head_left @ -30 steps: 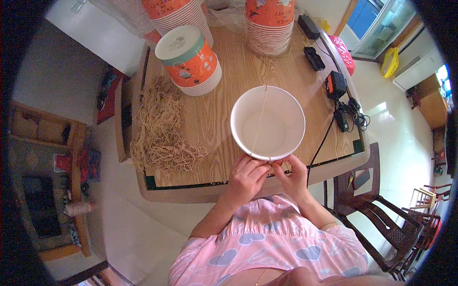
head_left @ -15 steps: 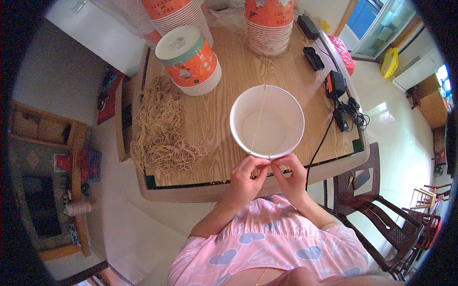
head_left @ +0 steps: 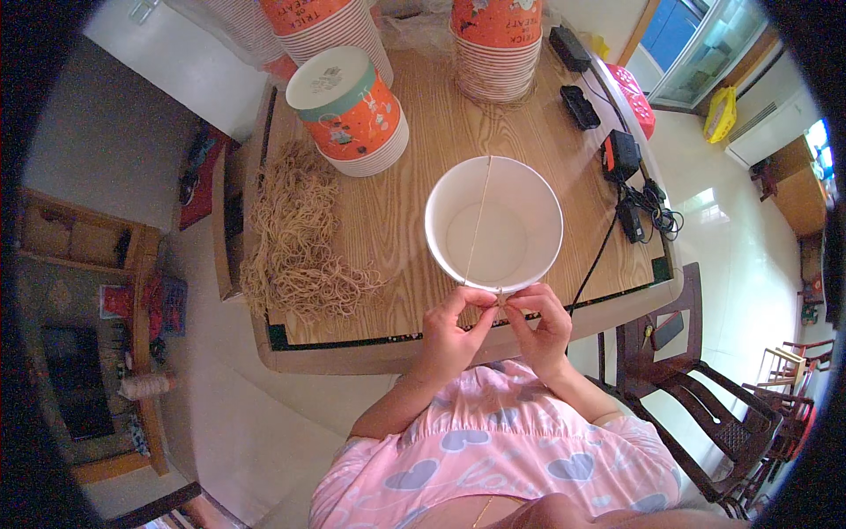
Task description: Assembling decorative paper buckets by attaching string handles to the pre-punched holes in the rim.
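Observation:
A white paper bucket stands with its open top toward me near the table's front edge. A thin tan string runs across its mouth from the far rim to the near rim. At the near rim, my left hand pinches the string between thumb and forefinger. Beside it, my right hand pinches the string too, and a short bit shows between the fingertips. A loose heap of tan strings lies to the left on the table.
Behind the heap is an upside-down stack of orange patterned buckets. Another bucket stack stands at the back. Along the right edge lie a black adapter, a black-and-orange device and a cable. A dark wooden chair stands at right.
My fingertips have drawn slightly apart at the near rim, showing a little more string between them. The bucket and the other things stay in place.

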`<state>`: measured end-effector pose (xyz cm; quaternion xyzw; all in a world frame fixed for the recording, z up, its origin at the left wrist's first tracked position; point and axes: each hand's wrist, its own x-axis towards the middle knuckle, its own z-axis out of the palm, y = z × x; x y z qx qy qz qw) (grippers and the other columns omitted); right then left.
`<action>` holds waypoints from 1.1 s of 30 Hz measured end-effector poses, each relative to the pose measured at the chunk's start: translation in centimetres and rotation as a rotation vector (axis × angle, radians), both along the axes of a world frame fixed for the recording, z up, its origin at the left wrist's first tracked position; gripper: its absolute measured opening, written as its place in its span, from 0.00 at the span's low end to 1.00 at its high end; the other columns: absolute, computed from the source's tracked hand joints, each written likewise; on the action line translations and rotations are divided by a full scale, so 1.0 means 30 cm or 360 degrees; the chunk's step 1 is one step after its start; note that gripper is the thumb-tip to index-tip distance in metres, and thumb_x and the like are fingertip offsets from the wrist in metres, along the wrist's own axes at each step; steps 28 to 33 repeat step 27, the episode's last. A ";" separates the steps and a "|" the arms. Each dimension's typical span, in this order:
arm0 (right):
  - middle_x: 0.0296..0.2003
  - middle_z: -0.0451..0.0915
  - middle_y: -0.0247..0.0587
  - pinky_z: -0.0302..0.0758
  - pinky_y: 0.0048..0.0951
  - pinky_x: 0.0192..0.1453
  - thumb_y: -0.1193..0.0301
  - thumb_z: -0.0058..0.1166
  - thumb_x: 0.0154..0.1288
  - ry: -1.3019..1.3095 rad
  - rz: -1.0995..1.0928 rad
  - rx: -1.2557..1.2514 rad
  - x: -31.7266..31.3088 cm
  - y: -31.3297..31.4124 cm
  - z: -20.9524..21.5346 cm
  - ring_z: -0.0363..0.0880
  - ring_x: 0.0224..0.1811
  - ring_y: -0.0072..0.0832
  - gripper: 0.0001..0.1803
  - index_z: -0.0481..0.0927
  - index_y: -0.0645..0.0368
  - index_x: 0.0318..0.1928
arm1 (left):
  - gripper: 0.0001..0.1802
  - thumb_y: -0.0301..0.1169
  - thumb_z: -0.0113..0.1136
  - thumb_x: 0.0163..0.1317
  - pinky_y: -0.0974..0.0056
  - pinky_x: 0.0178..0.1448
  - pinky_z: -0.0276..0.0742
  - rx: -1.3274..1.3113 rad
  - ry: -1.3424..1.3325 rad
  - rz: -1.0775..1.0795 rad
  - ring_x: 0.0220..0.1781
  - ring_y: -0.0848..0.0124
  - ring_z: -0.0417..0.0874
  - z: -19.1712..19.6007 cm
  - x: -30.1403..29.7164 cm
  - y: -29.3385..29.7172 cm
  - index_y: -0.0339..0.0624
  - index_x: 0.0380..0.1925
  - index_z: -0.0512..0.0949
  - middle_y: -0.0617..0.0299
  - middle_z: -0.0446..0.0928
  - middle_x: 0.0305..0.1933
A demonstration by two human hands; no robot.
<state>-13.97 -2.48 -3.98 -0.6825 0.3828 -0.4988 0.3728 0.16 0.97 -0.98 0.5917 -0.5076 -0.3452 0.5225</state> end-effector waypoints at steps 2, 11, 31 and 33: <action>0.31 0.76 0.43 0.72 0.30 0.42 0.84 0.59 0.43 -0.0012 0.0015 0.0009 0.000 0.003 -0.004 0.75 0.37 0.35 0.10 0.77 0.62 0.30 | 0.08 0.20 0.61 0.49 0.68 0.39 0.75 -0.0074 -0.0117 0.0016 0.33 0.70 0.80 0.001 -0.002 0.000 0.37 0.30 0.74 0.59 0.78 0.29; 0.29 0.76 0.41 0.71 0.33 0.45 0.82 0.62 0.42 0.0042 0.0011 -0.0065 0.012 0.006 -0.002 0.75 0.35 0.35 0.10 0.78 0.62 0.29 | 0.10 0.17 0.60 0.47 0.64 0.36 0.75 -0.0225 -0.0443 -0.0011 0.32 0.65 0.79 0.002 -0.012 -0.008 0.38 0.30 0.72 0.57 0.75 0.29; 0.32 0.76 0.38 0.67 0.44 0.53 0.74 0.60 0.44 0.0223 0.0133 -0.0365 -0.016 -0.012 -0.019 0.74 0.40 0.37 0.13 0.82 0.54 0.36 | 0.08 0.21 0.60 0.52 0.71 0.42 0.75 0.0085 0.0153 0.0011 0.36 0.75 0.80 -0.033 0.017 0.004 0.36 0.32 0.73 0.61 0.78 0.32; 0.32 0.76 0.38 0.67 0.44 0.53 0.74 0.60 0.44 0.0223 0.0133 -0.0365 -0.016 -0.012 -0.019 0.74 0.40 0.37 0.13 0.82 0.54 0.36 | 0.08 0.21 0.60 0.52 0.71 0.42 0.75 0.0085 0.0153 0.0011 0.36 0.75 0.80 -0.033 0.017 0.004 0.36 0.32 0.73 0.61 0.78 0.32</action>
